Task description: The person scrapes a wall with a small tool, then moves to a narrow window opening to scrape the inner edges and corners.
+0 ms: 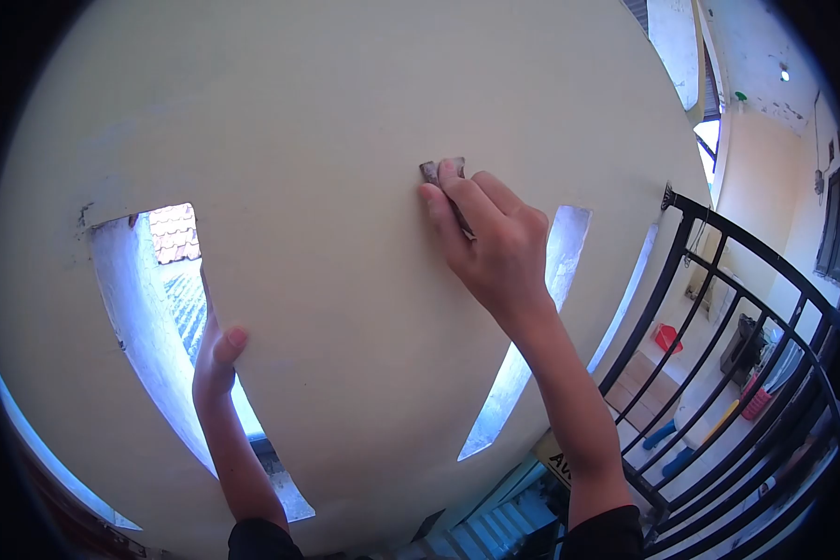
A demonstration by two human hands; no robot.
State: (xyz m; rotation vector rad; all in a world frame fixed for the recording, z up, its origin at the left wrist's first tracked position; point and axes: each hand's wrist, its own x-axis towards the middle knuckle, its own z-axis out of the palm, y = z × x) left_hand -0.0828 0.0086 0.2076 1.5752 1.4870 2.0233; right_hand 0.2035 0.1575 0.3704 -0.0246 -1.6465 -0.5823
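Observation:
A cream-coloured wall point(345, 121) with tall narrow openings fills most of the view. My right hand point(495, 238) pinches a small, dark greyish folded piece point(429, 172) against the wall, right of centre; its exact material cannot be made out. At the left, my left hand point(218, 350) grips the wall's edge at a slot opening point(140, 280), with the thumb on the front face and the other fingers mostly hidden inside the opening.
A black metal railing point(779, 241) curves along the right side. Beyond it are a red container point(666, 338), a stool with blue legs point(679, 461) and other items on a lower floor. Tiled roofing point(175, 233) shows through the left opening; stairs point(504, 527) lie below.

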